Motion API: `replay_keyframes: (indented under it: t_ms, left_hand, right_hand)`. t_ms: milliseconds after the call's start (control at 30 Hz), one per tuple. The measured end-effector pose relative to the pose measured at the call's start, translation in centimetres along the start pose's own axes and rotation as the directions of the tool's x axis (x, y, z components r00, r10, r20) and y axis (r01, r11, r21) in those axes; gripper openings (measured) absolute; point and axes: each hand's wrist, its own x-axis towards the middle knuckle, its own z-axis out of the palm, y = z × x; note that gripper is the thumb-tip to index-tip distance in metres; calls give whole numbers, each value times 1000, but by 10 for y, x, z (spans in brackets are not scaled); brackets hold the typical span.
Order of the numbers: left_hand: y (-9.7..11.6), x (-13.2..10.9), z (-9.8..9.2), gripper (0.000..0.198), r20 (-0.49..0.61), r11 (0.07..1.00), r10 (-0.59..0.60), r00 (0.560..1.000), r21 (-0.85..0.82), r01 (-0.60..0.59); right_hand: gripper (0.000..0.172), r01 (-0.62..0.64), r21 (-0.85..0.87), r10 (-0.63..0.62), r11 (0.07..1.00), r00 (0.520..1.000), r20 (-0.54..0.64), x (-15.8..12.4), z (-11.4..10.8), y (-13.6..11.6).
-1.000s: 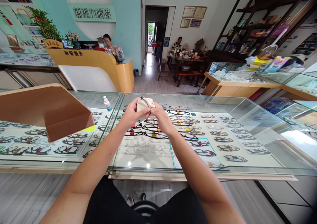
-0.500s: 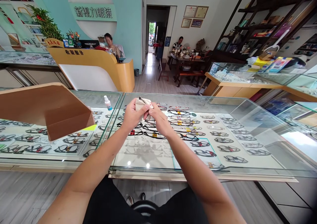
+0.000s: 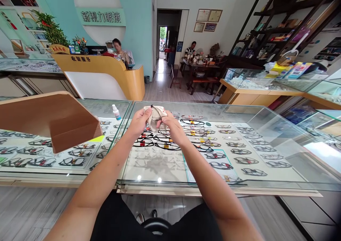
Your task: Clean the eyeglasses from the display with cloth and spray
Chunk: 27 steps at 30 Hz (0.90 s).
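Near the centre of the frame, a little to the left: pale cloth (image 3: 153,126), gathered around a dark thin piece (image 3: 152,106), apparently part of spectacles, and held above the glass counter (image 3: 234,109). By judgement, a step of wiping through the cloth.

Left hand (image 3: 139,122): with thumb pressed on the upper left part of the cloth, clamped there against fingers mostly hidden behind. Right hand (image 3: 172,125): with thumb and fingers brought together at the lower right side, pinching the cloth and perhaps the dark piece also. Because of the folds, cannot tell whether touching a lens or only the rim.

For good work, support the spectacles close to the rubbed place, best at the rim and not by a thin arm, for fear of bending. Put a layer of cloth between each fingertip and the lens, so as not to leave new marks. Press lightly and evenly, and turn often to a clean part of the cloth. Tuck away the loose corner hanging at the bottom. Work well above the glass, to avoid knocking; below it, in the lower middle, only displayed eyeglasses (image 3: 167,145). Mind also the small white bottle (image 3: 116,112), standing left of the centre, and the brown board (image 3: 71,118) at the left side.
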Motion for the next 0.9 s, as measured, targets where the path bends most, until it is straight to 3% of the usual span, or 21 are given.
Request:
replay_keyframes:
  t_ms: [267, 500, 733, 900]
  left_hand:
    - [7, -4, -2, 62, 183, 1000, -18, 983, 3, 17]
    - [11, -6, 10, 62, 188, 998, 30, 982, 43, -39]
    - [11, -11, 17, 55, 69, 997, 48, 996, 49, -51]
    - [7, -12, 22, 61, -119, 991, 123, 985, 64, -116]
  right_hand:
    - [47, -17, 24, 19, 1000, 998, -56, 1, -3, -5]
    - [44, 18, 66, -13, 998, 998, -69, 2, 3, 7]
    - [51, 80, -23, -80, 997, 997, -23, -2, 13, 9]
    - [56, 74, -51, -74, 996, 997, 10, -6, 21, 10]
